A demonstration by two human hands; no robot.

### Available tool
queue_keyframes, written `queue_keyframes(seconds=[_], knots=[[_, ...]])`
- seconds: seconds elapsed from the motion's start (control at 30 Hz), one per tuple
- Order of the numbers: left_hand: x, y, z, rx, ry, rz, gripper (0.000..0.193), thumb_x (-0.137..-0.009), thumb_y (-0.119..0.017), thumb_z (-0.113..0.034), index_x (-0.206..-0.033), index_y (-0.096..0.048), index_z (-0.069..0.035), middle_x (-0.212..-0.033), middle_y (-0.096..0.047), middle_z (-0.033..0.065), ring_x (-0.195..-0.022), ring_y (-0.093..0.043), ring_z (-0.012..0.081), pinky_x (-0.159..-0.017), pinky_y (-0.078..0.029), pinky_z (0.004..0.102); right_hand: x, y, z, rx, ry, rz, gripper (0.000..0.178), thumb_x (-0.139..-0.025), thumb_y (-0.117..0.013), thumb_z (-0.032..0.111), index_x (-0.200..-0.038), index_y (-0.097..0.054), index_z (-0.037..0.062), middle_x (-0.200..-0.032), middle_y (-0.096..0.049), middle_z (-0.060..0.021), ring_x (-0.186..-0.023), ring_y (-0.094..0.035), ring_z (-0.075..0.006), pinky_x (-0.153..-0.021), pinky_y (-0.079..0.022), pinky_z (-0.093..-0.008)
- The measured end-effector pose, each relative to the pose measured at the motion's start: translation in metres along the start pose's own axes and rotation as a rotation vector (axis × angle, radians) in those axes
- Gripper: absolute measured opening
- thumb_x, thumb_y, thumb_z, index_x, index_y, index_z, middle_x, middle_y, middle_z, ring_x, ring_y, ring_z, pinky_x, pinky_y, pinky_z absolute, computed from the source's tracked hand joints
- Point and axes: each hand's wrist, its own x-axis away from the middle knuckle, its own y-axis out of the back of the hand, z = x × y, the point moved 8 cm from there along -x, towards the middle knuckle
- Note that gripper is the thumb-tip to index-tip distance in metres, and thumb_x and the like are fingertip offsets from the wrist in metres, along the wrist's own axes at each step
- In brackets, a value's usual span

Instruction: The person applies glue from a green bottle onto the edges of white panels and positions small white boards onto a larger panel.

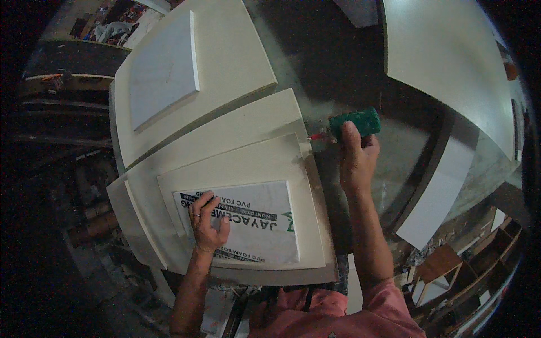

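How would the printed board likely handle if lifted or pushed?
The printed board is probably fairly stiff: its edges look crisp and uncurled. It may slide if pushed, since only the left grip is seen resting on it, atop the cream board. Rolling seems unlikely, given its broad, flat shape.

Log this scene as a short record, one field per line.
Left hand: fingers spread on printed white sheet
Right hand: gripping green container
Container tip: red, by the larger cream board's right edge; contact unclear
Under sheet: smaller cream panel, lying on that board
Farther off: white panel on another cream board
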Motion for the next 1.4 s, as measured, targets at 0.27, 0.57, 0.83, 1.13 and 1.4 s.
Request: queue_keyframes(seconds=[0.27,0.57,0.83,1.13,1.4], knots=[[0.004,-0.001,0.004,0.020,0.010,-0.023,0.045,-0.073,-0.063,-0.021,-0.115,-0.059,-0.003,-0.124,-0.055,0.0167,-0.112,-0.051,0.0343,-0.099,-0.036,0.0458,0.004,-0.001,-0.026,-0.431,-0.237,-0.022,0.042,-0.093,-0.059,0.045,-0.111,-0.054,0.0074,-0.100,-0.064,-0.0065,-0.093,-0.062,-0.0188,-0.082,-0.049,-0.0339],[0.001,0.000,0.001,0.004,0.005,-0.007,0.044,-0.074,-0.063,-0.021,-0.115,-0.060,-0.003,-0.126,-0.054,0.0159,-0.112,-0.050,0.0335,-0.099,-0.036,0.0455,0.004,-0.009,-0.020,-0.593,-0.227,-0.032,0.036,-0.094,-0.061,0.037,-0.105,-0.057,0.0025,-0.095,-0.063,-0.0076,-0.084,-0.061,-0.0179,-0.076,-0.049,-0.0340],[0.001,0.001,0.002,0.013,0.001,-0.011,0.045,-0.075,-0.063,-0.023,-0.115,-0.059,-0.003,-0.125,-0.054,0.0163,-0.112,-0.050,0.0335,-0.099,-0.036,0.0453,0.019,-0.008,0.010,0.102,-0.041,-0.100,0.022,-0.081,-0.077,0.016,-0.091,-0.065,0.0013,-0.084,-0.067,-0.0052,-0.072,-0.061,-0.0132,-0.066,-0.049,-0.0286],[0.000,0.000,0.000,0.013,-0.011,-0.011,0.045,-0.074,-0.063,-0.021,-0.115,-0.059,-0.002,-0.124,-0.055,0.0172,-0.111,-0.051,0.0339,-0.099,-0.036,0.0450,0.018,-0.014,0.005,0.151,0.044,-0.098,0.022,-0.078,-0.080,0.010,-0.091,-0.064,0.0020,-0.083,-0.068,-0.0042,-0.070,-0.061,-0.0112,-0.065,-0.050,-0.0262],[0.000,0.001,0.001,0.030,-0.005,-0.016,0.044,-0.075,-0.062,-0.020,-0.115,-0.059,-0.002,-0.124,-0.055,0.0175,-0.113,-0.050,0.0341,-0.099,-0.036,0.0452,0.014,-0.014,-0.003,0.187,0.081,-0.067,0.022,-0.077,-0.080,0.009,-0.091,-0.064,0.0020,-0.083,-0.067,-0.0037,-0.071,-0.061,-0.0106,-0.065,-0.050,-0.0261]])
